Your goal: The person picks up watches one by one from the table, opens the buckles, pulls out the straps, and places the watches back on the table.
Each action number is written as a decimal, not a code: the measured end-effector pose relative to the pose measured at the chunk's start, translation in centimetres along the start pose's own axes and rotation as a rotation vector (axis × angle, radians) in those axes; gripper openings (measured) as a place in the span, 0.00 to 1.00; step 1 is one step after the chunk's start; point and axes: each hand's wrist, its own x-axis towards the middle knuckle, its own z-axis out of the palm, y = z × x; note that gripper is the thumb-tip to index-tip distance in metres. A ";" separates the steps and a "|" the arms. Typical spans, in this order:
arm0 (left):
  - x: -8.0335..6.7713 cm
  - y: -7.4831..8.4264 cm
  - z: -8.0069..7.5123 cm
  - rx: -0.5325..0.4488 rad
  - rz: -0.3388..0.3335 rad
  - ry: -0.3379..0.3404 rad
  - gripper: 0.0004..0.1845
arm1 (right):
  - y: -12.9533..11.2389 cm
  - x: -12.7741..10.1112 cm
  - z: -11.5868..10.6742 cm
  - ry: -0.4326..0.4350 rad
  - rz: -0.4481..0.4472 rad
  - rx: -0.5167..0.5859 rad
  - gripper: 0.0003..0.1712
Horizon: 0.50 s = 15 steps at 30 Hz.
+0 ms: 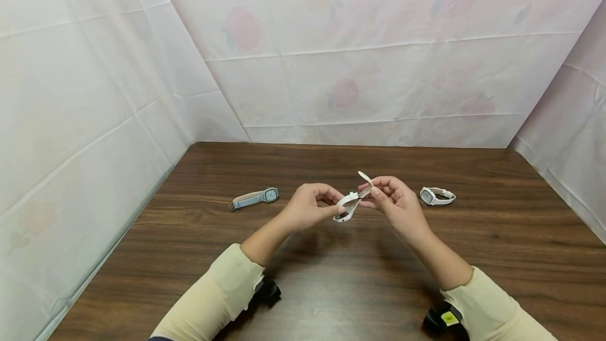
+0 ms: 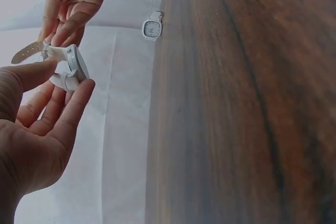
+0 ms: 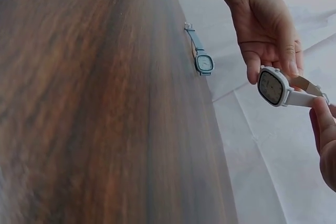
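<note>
A white wristwatch [image 1: 349, 205] is held above the wooden table [image 1: 331, 272] between both hands. My left hand [image 1: 310, 207] pinches the watch case [image 2: 76, 66] between thumb and fingers. My right hand [image 1: 393, 199] pinches the strap [image 3: 302, 98] near the buckle, and the strap's loose end [image 1: 364, 176] sticks upward. The watch's square dial [image 3: 270, 87] shows in the right wrist view.
A blue-strapped watch [image 1: 255, 197] lies flat on the table to the left of my hands. A second white watch [image 1: 436, 196] lies to the right, also seen as the white watch [image 2: 153, 27]. Pale cloth walls [image 1: 369, 78] close the table on three sides.
</note>
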 end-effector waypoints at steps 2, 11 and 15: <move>0.0 0.0 0.0 0.007 -0.004 -0.009 0.08 | 0.0 0.0 0.0 -0.004 -0.006 -0.024 0.12; 0.3 0.5 0.1 0.070 0.031 -0.053 0.09 | 0.0 0.1 0.3 -0.058 -0.068 -0.122 0.13; 0.6 0.7 0.2 0.115 0.087 -0.006 0.08 | 0.0 0.1 0.6 -0.057 -0.065 -0.133 0.12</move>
